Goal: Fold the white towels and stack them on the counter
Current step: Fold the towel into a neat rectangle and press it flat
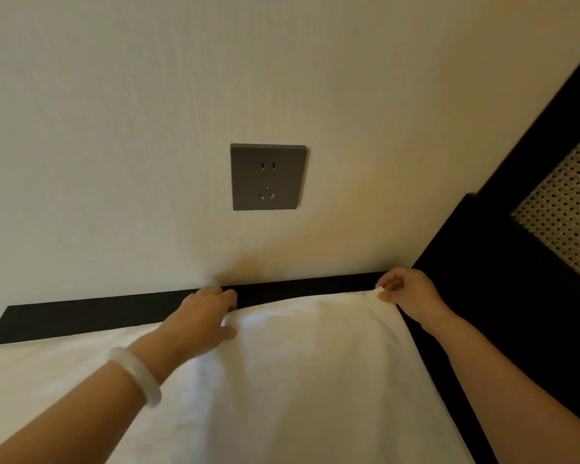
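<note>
While towel (315,363) runs offscreen, hands (208,313) pinch corners

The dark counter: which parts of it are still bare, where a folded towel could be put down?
A bare strip of the dark counter runs between the wall and the white towel's far edge, left of the left hand. A narrower dark band lies right of the towel, under the right hand. The middle is covered by towel.
</note>
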Motion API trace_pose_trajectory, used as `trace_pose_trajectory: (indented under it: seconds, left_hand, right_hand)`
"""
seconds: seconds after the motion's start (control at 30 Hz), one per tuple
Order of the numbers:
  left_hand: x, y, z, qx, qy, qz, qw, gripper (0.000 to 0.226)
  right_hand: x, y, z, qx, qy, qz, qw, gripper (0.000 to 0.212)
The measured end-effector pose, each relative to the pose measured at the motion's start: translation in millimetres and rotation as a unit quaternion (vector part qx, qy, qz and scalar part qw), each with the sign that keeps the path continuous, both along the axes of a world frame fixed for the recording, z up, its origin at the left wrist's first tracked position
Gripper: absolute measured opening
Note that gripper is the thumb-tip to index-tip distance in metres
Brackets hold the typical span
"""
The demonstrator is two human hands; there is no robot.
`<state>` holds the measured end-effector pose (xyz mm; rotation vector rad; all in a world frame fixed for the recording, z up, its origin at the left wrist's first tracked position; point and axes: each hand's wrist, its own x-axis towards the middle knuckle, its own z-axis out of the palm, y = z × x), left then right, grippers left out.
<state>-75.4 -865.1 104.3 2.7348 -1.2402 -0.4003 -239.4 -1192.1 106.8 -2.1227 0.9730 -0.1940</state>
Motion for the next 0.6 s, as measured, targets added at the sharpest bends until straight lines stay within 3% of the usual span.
trace_pose_trajectory:
  seconds: [0.17, 0.43, 0.6]
  left_hand:
    - [4.3, 2.1, 0.1, -0.007, -0.003, -0.02, 1.0, 0.019]
    - [6.1, 10.3, 3.7, 0.006, 0.051, -0.068, 0.996, 0.021]
    - [17.9, 8.9, 9.1, 0.04, 0.074, -0.07, 0.994, 0.032]
  right_hand:
    - [-8.0, 11.7, -7.7, -0.105, 0.017, 0.078, 0.991, 0.028]
    - [-10.1, 6.5, -7.0, -0.058, 0.033, 0.097, 0.993, 0.007]
    - [-0.3, -3.2, 5.4, 0.056, 0.042, 0.031, 0.997, 0.018]
